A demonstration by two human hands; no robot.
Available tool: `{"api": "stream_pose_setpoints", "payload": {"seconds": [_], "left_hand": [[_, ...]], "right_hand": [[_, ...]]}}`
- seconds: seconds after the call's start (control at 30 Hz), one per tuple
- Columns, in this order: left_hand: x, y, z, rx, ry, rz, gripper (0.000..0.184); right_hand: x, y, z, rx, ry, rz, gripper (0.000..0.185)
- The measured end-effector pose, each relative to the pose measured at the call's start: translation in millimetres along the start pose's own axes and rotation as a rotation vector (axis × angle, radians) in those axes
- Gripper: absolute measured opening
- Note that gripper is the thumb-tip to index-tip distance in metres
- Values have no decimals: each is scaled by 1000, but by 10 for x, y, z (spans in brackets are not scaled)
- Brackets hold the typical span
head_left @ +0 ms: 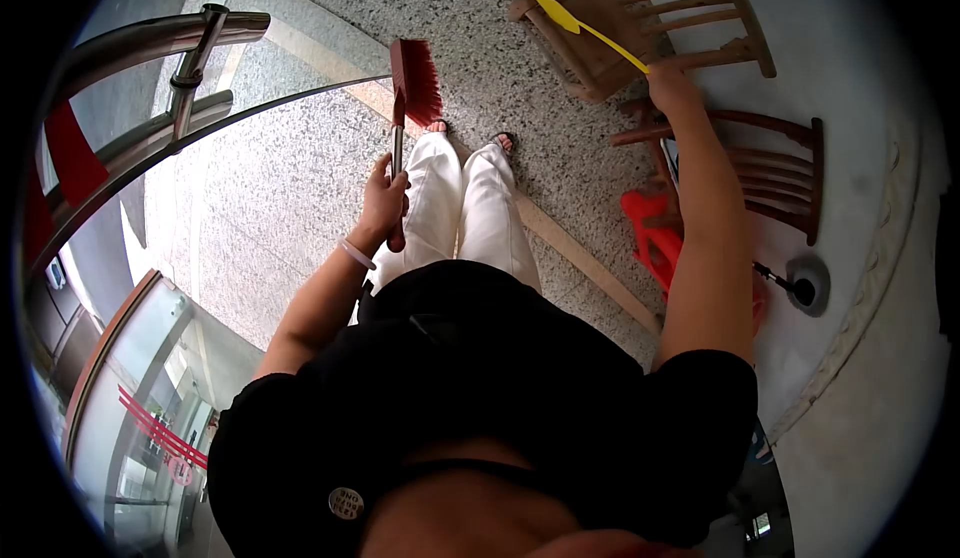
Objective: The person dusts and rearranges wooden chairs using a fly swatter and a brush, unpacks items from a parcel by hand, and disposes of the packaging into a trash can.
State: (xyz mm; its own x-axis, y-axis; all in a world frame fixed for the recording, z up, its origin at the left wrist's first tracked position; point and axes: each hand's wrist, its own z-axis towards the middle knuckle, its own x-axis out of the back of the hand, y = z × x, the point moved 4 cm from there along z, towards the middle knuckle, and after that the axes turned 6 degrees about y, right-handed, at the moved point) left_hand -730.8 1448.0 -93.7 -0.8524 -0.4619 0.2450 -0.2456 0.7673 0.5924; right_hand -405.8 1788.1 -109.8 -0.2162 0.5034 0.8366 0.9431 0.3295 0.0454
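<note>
While the left hand (384, 198) is curled snugly round the handle of a dark-red bristled brush with a metal shaft (399, 108), above grey speckled flooring (300, 178), the right hand (674, 90) has its fingers folded round the end of a slim yellow swatter (566, 18), over a light-brown wooden chair (590, 73). I see a darker slatted chair (775, 185) beside it, near a pale wall (850, 208); thick tubular railing (160, 48) stands to the person's left.

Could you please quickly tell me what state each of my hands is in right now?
Left hand: closed, holding the red-bristled brush by its handle.
Right hand: closed, holding the yellow flat-ended stick.
</note>
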Motion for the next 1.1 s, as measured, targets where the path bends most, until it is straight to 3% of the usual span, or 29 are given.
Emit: {"api": "stream_pose_setpoints", "payload": {"seconds": [0.13, 0.27, 0.47, 0.57, 0.67, 0.8, 0.93, 1.03, 1.1], "left_hand": [[50, -80, 36, -18, -47, 66, 53], [48, -78, 45, 20, -25, 92, 54], [31, -84, 87, 34, -26, 75, 54], [13, -81, 108, 16, -17, 89, 54], [-1, -54, 109, 10, -36, 81, 54], [-16, -61, 86, 19, -34, 85, 55], [-45, -107, 86, 28, -36, 83, 54], [-88, -63, 86, 27, -40, 70, 54], [-98, -52, 64, 25, -40, 70, 54]], "right_hand": [[-197, 288, 0, -13, -119, -47, 28], [61, 446, -172, -88, -217, -241, 25], [402, 271, -225, -49, -151, -221, 24], [193, 244, -95, 32, -13, -109, 22], [-179, 442, -50, 55, -203, -237, 21], [238, 514, -428, -83, -309, -284, 26], [528, 464, -495, -67, 30, -88, 30], [290, 299, -562, -232, 181, 72, 32], [-231, 262, -712, -236, 58, 128, 34]]}}
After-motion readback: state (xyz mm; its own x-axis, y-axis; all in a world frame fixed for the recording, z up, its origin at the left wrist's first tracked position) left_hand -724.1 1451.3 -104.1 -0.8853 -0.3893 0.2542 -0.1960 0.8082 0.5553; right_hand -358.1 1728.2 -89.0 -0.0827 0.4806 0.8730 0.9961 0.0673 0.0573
